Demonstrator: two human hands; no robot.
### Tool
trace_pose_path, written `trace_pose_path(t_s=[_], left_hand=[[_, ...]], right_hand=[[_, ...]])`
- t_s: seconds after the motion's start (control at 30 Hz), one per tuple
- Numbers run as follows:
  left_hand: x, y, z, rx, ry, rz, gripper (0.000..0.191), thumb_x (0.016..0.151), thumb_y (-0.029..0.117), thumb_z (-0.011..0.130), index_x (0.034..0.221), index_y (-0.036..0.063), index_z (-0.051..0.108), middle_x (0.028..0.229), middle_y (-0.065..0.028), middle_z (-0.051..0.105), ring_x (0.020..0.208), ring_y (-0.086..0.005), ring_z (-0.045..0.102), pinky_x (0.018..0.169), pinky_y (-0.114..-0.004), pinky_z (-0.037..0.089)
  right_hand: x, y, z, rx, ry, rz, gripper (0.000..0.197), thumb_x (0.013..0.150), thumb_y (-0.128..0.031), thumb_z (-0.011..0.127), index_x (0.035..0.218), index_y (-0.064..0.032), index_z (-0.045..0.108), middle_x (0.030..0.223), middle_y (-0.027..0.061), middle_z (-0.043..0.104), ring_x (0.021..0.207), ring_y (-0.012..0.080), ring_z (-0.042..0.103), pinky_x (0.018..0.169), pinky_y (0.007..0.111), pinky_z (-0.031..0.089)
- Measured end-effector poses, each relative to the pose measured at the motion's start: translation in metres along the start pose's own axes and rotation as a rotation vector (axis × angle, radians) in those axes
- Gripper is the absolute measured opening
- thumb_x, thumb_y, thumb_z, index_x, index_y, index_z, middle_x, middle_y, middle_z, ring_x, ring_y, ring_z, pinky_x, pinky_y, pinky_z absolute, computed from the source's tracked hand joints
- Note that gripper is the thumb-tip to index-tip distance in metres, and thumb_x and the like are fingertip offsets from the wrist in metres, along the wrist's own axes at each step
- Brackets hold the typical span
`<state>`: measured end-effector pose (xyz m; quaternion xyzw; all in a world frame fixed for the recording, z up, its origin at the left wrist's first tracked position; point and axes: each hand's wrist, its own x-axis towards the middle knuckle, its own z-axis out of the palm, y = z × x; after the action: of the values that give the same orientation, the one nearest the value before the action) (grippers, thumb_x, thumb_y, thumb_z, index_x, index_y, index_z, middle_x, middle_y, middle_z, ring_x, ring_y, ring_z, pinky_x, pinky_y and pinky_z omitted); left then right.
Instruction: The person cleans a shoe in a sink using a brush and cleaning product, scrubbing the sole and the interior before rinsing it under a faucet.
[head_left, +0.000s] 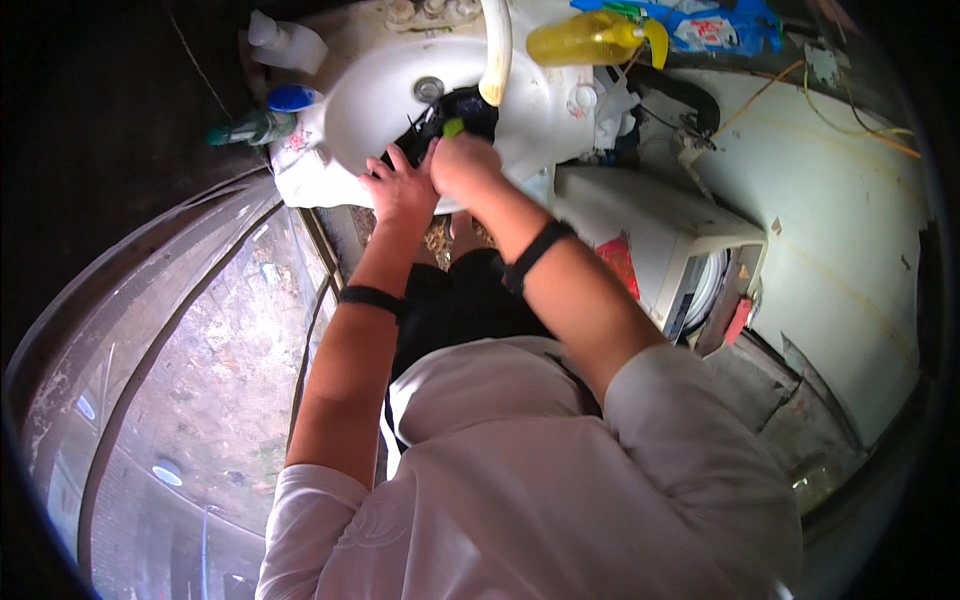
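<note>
In the head view a white washbasin (346, 97) lies before me with a black object (474, 109) in it. What the object is, I cannot tell, as my hands cover part of it. My left hand (401, 187) grips its near left edge, fingers partly spread. Just beside it, my right hand (465, 161) is closed around a small bright green item (453, 127), perhaps a brush or scrubber, pressed to the black object. A pale hose-like spout (496, 56) comes down over the basin, its end close to the black object. The metal drain (428, 90) shows behind.
A yellow spray bottle (581, 37) and a blue plastic packet (716, 30) lie at back right. At left are a white bottle (289, 45), a blue lid (292, 98) and a green bottle (251, 131). A white front-loading washing machine (637, 217) stands to my right.
</note>
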<state>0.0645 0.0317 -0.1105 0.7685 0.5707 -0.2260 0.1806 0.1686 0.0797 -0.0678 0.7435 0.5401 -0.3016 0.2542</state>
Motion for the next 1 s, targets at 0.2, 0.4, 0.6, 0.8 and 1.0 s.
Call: trace_pose_path(t_s=[0.2,0.4,0.6,0.8,1.0], left_hand=[[0.002,-0.001,0.006,0.023,-0.012,-0.037,0.078,0.099,0.062,0.058,0.166,0.0488,0.021,0.168,-0.0232,0.031,0.144,-0.0561,0.04,0.108,-0.072,0.035],[-0.006,-0.001,-0.009,-0.045,0.018,0.042,0.065,0.104,0.053,0.047,0.165,0.0496,0.026,0.167,-0.0254,0.033,0.143,-0.0582,0.039,0.109,-0.074,0.032],[-0.008,-0.004,-0.002,-0.067,0.027,0.007,0.082,0.096,0.056,0.065,0.166,0.0501,0.023,0.165,-0.0242,0.036,0.143,-0.0568,0.041,0.108,-0.071,0.035],[-0.005,-0.006,-0.018,-0.063,-0.002,0.01,0.097,0.093,0.061,0.068,0.17,0.0433,0.012,0.162,-0.022,0.04,0.142,-0.0528,0.044,0.107,-0.07,0.038],[-0.002,-0.015,-0.026,-0.13,-0.001,0.005,0.131,0.082,0.073,0.073,0.171,0.0123,-0.002,0.158,-0.0176,0.047,0.139,-0.0408,0.051,0.111,-0.065,0.039]], right_hand=[[0.0,-0.002,-0.009,-0.013,-0.106,-0.069,0.027,0.096,-0.026,0.067,0.112,-0.0092,0.08,0.124,0.0125,0.077,0.118,0.0275,0.074,0.093,0.04,0.061],[0.013,0.025,-0.031,0.06,-0.122,0.024,0.033,0.1,-0.026,0.057,0.116,-0.0067,0.079,0.124,0.0172,0.076,0.116,0.0339,0.073,0.095,0.046,0.06],[0.023,0.041,-0.032,-0.054,-0.146,-0.119,0.034,0.097,-0.025,0.057,0.121,-0.0113,0.077,0.127,0.0153,0.075,0.119,0.0322,0.072,0.098,0.045,0.058],[0.023,0.059,-0.028,-0.024,-0.147,-0.334,0.036,0.101,-0.029,0.055,0.126,-0.0111,0.074,0.129,0.0183,0.072,0.122,0.0354,0.069,0.103,0.049,0.054],[0.043,0.077,-0.035,-0.062,-0.178,-0.307,0.036,0.104,-0.034,0.054,0.131,-0.0196,0.073,0.132,0.012,0.072,0.121,0.0346,0.07,0.102,0.049,0.054]])
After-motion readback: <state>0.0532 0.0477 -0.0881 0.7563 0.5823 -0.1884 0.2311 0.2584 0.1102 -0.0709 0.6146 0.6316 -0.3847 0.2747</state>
